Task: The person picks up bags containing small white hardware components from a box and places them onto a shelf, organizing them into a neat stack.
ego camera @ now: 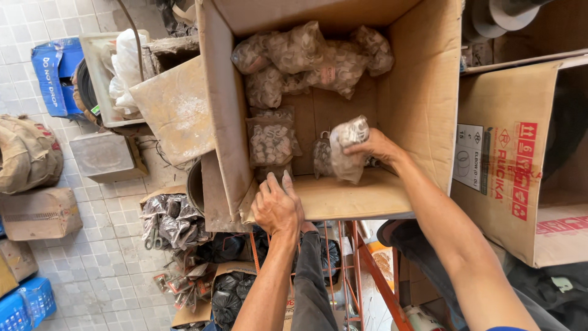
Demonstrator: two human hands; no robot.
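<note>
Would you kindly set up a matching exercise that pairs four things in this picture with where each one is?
Things:
1. left hand
2. right hand
3. blue bag
4. orange metal frame

Places:
A. on the tiled floor, far left
B. on the near edge of the open cardboard box
C. below the box
D. inside the box, gripping a clear bag of small fittings

Pairs: 1-B, 2-D, 3-A, 4-C

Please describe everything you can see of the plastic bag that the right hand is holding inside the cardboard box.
The plastic bag is a clear, crinkled pouch packed with small pale, ring-like fittings, knotted or bunched at one end. It stands roughly upright, tilted slightly, low inside the open cardboard box near its front wall. The right hand has its grip around the bag's upper right side, fingers curled over the top. A smaller, darker bag sits just to its left, touching or nearly so. The left hand rests on the box's front edge, apart from the bag.
</note>
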